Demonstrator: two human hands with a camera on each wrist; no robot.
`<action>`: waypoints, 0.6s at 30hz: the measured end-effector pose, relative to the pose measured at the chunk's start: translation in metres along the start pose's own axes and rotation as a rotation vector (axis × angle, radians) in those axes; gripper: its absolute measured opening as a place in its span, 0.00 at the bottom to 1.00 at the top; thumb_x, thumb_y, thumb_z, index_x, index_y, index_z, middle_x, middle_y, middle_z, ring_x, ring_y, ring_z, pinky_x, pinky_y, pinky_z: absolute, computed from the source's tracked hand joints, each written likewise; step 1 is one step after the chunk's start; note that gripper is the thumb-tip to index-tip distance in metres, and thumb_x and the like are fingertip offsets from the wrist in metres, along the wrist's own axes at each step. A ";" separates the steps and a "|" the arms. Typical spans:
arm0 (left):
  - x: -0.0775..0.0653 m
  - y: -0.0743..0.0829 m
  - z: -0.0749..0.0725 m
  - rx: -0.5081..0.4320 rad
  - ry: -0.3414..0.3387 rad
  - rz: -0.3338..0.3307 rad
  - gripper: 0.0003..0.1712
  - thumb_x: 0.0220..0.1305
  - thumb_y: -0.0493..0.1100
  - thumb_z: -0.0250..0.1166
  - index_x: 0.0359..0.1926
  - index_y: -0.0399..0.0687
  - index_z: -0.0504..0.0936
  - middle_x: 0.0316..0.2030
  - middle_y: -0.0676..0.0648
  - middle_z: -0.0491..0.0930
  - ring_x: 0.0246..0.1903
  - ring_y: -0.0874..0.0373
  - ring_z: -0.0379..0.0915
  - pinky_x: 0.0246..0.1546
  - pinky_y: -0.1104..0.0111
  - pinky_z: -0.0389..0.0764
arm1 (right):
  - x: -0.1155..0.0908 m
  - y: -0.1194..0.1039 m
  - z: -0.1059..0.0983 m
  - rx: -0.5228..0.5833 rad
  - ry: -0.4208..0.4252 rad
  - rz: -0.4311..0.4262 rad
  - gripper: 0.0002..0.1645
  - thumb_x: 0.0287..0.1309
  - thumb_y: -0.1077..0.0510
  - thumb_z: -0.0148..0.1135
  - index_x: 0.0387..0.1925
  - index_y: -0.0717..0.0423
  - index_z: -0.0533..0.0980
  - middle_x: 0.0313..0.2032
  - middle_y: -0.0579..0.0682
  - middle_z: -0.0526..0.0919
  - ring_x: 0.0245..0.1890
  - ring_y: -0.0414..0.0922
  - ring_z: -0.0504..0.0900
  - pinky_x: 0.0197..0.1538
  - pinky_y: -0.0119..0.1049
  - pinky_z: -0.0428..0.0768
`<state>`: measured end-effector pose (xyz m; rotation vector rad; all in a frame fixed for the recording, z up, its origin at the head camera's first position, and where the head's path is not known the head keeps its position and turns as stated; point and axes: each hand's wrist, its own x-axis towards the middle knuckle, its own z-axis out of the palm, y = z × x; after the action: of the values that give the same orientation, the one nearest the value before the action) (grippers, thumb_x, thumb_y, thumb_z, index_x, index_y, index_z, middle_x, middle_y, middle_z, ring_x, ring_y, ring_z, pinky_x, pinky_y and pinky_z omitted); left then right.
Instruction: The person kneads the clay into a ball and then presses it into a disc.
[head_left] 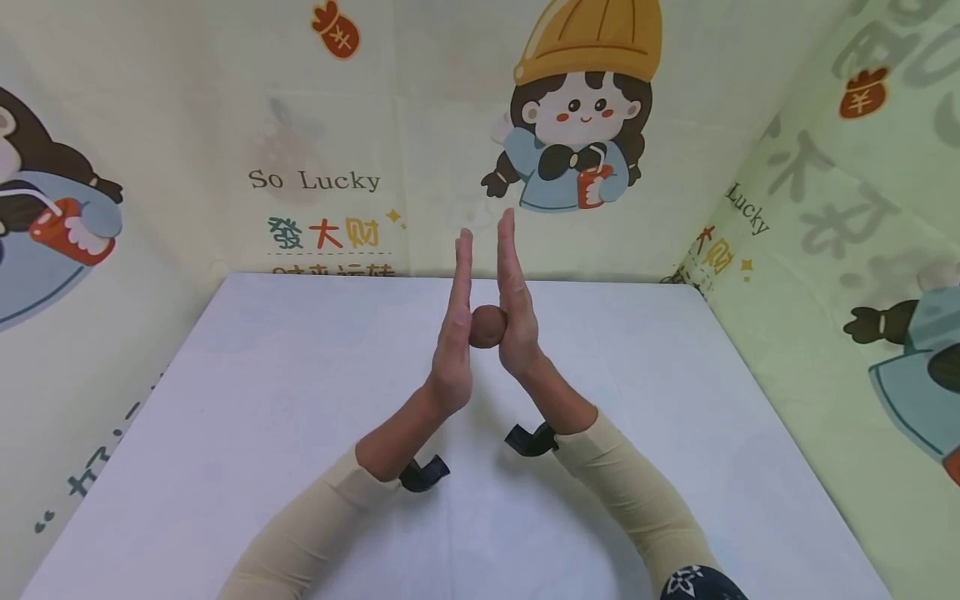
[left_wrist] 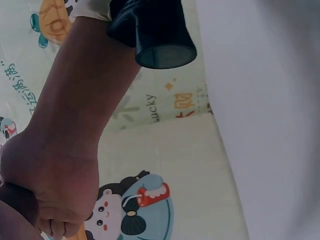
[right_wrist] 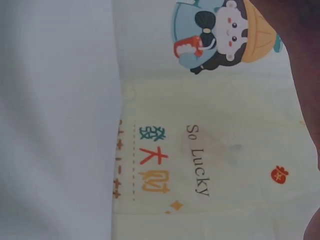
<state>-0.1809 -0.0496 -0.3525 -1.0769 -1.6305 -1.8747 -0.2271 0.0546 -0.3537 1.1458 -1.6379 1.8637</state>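
Note:
A round brown ball [head_left: 487, 326] sits pressed between two upright palms, raised over the white table [head_left: 300, 375]. My left hand [head_left: 454, 350] touches its left side, fingers straight and pointing up and away. On the opposite side my right hand [head_left: 517, 308] presses with its palm, its fingers straight too. Neither hand curls around the ball. The left wrist view catches a dark part of the ball [left_wrist: 19, 202] at the lower left, partly hidden by the hands. In the right wrist view the ball is out of sight.
Both wrists carry black camera mounts, the left one [head_left: 424, 474] and the right one [head_left: 531, 440], just above the table. A printed cloth backdrop [head_left: 442, 125] with cartoon figures stands behind and on both sides. Dark patterned fabric [head_left: 701, 583] shows at the bottom right.

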 end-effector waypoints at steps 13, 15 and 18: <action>0.008 0.003 -0.008 0.038 0.058 -0.006 0.47 0.81 0.64 0.31 0.84 0.37 0.34 0.85 0.47 0.33 0.82 0.53 0.26 0.79 0.54 0.34 | -0.007 0.009 0.010 0.021 -0.025 0.025 0.43 0.83 0.41 0.25 0.82 0.66 0.34 0.84 0.56 0.29 0.83 0.47 0.31 0.80 0.49 0.36; 0.010 0.004 -0.010 0.053 0.068 -0.001 0.46 0.81 0.63 0.31 0.84 0.37 0.34 0.85 0.47 0.34 0.82 0.53 0.27 0.79 0.55 0.34 | -0.009 0.010 0.012 0.011 -0.031 0.026 0.43 0.83 0.41 0.24 0.82 0.66 0.34 0.84 0.56 0.30 0.83 0.48 0.32 0.80 0.50 0.36; 0.013 0.005 -0.013 0.072 0.082 0.015 0.45 0.82 0.62 0.31 0.84 0.37 0.35 0.85 0.45 0.35 0.83 0.52 0.27 0.79 0.54 0.33 | -0.012 0.011 0.015 -0.003 -0.042 0.030 0.43 0.83 0.42 0.23 0.82 0.66 0.35 0.84 0.56 0.30 0.83 0.49 0.33 0.80 0.53 0.37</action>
<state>-0.1886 -0.0612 -0.3395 -0.9669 -1.6262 -1.8114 -0.2238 0.0401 -0.3704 1.1727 -1.6886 1.8673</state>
